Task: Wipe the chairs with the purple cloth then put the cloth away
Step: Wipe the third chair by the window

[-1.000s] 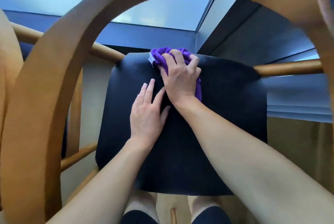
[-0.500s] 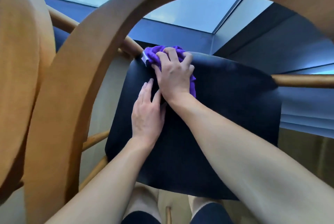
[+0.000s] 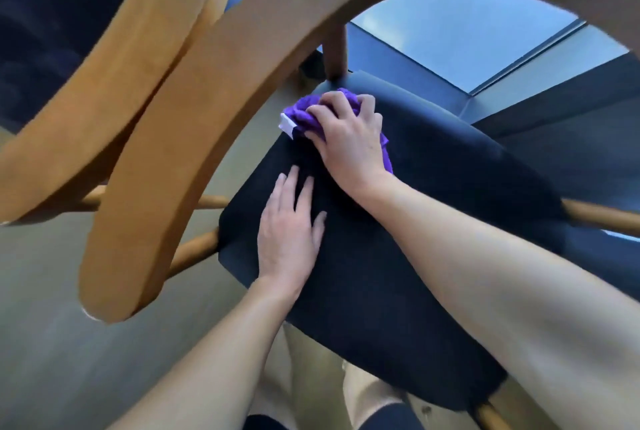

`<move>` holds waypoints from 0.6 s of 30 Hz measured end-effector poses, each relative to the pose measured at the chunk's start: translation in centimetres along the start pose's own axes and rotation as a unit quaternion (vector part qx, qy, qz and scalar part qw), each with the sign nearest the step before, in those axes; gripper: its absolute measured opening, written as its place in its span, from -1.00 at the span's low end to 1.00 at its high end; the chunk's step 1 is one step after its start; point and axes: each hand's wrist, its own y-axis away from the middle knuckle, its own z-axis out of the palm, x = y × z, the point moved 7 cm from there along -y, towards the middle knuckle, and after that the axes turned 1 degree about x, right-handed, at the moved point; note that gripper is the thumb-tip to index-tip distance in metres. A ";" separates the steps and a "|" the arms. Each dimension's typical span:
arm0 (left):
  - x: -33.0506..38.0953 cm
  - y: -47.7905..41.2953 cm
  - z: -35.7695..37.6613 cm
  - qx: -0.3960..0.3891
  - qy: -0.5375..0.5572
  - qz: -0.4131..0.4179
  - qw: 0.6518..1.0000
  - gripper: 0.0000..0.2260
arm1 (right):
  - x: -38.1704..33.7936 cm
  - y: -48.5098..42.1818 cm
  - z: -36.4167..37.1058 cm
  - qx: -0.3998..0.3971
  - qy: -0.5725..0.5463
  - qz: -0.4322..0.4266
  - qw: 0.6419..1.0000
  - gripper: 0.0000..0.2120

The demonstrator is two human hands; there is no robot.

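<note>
Wiping far corner of chair seat w/ purple cloth

Right hand (image 3: 349, 138) is curled over the bunched purple cloth (image 3: 304, 114), pressing it onto the dark seat (image 3: 433, 221) near its back-left corner, prob. for scrubbing pressure. Left hand (image 3: 289, 232) lies flat, fingers spread, on the seat beside it, likely bracing the chair. 2nd chair (image 3: 114, 58) at left.

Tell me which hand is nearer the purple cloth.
Right. The right hand presses on the purple cloth; the left hand lies flat on the black seat, nearer the person.
</note>
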 end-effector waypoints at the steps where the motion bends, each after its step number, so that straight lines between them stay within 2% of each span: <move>1: -0.2 0.3 0.0 0.005 0.002 -0.001 1.000 -0.51 | 0.4 -1.4 0.1 -0.002 0.008 0.012 1.000 -0.74; 3: -0.5 0.3 0.2 0.017 0.008 0.003 1.000 -0.51 | 1.1 -3.5 0.6 -0.008 0.003 0.063 0.998 -0.73; 5: -0.9 0.2 0.3 0.017 0.013 -0.001 1.000 -0.50 | -0.9 -2.8 1.2 -0.009 -0.006 0.078 0.997 -0.75; 8: -1.0 0.3 0.2 0.014 0.011 -0.006 1.000 -0.52 | -5.0 0.8 1.8 -0.039 -0.004 -0.026 0.999 -0.79; 10: -1.2 0.5 0.2 0.005 0.023 -0.015 1.000 -0.53 | -5.3 0.4 1.7 -0.058 0.006 -0.080 0.995 -0.76; 14: -1.4 0.4 0.1 0.018 0.013 0.010 1.000 -0.49 | -1.3 -5.2 0.8 -0.051 0.037 0.024 0.998 -0.71; 18: -1.7 0.8 0.7 0.039 0.003 0.023 0.999 -0.49 | -1.0 -5.6 1.5 -0.048 0.055 0.045 0.996 -0.70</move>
